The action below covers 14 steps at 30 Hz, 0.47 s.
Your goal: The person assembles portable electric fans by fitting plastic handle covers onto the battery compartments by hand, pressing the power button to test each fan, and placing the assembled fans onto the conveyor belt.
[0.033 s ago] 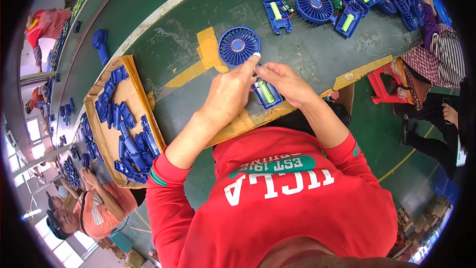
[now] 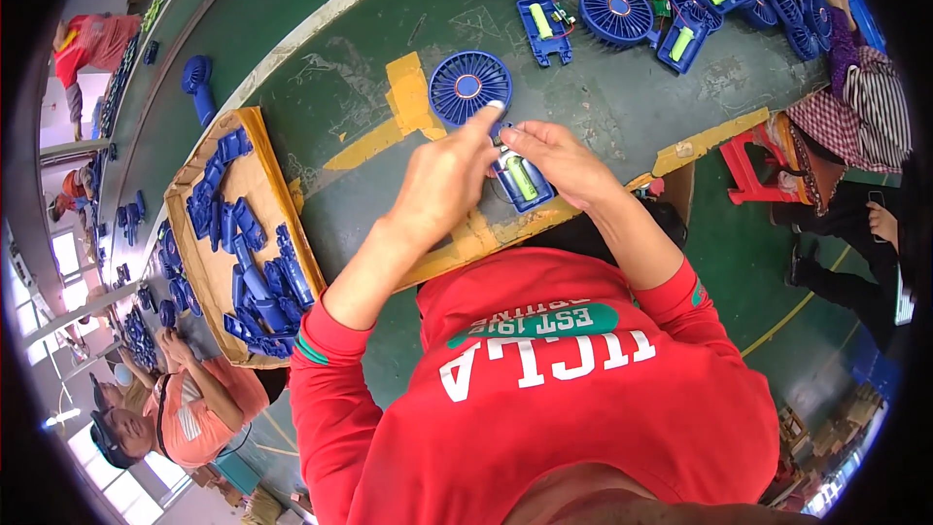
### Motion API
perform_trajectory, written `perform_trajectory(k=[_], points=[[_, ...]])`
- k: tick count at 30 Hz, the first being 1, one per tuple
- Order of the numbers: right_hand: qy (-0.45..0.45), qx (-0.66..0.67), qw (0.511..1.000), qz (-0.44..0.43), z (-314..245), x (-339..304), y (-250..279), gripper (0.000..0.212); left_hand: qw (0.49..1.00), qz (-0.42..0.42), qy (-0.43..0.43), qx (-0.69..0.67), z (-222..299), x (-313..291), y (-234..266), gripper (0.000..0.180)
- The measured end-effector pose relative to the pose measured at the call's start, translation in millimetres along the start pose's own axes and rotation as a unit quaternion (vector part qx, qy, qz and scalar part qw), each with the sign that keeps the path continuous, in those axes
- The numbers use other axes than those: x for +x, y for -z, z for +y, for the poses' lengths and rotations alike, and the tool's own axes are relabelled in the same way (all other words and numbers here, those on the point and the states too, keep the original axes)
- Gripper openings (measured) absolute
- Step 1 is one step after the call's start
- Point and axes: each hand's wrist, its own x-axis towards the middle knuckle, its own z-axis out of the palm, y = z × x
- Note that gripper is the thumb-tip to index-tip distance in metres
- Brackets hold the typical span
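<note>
Left hand [image 2: 449, 175] pinches the blue fan [image 2: 470, 87] at its handle [image 2: 520, 178]; right hand [image 2: 559, 157] grips that handle near the table edge [image 2: 573, 209]. Cardboard tray [image 2: 260, 151] lies left; bare green table [image 2: 622, 107] lies far right.

Green desk [image 2: 622, 107] with yellow tape marks. My left hand [image 2: 449, 180] and right hand [image 2: 559, 160] meet over a blue fan [image 2: 470, 87] whose open handle [image 2: 522, 180] shows a green battery. More blue fans [image 2: 616, 12] lie farther along. Cardboard tray [image 2: 260, 185] of blue parts at my left.
</note>
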Motion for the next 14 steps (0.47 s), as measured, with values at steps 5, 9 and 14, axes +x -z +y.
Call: perform_trajectory(k=[5,9,14], points=[[-0.002,0.039,0.999,-0.007,0,3,-1,0.027,0.969,0.122,-0.168,0.134,-30,-22,-2,0.032],[-0.012,0.025,1.000,0.003,1,5,2,0.027,0.951,0.108,-0.238,0.164,-34,-25,-9,0.032],[-0.005,0.030,1.000,0.008,1,3,2,0.027,0.954,0.108,-0.244,0.140,-37,-24,-14,0.029]])
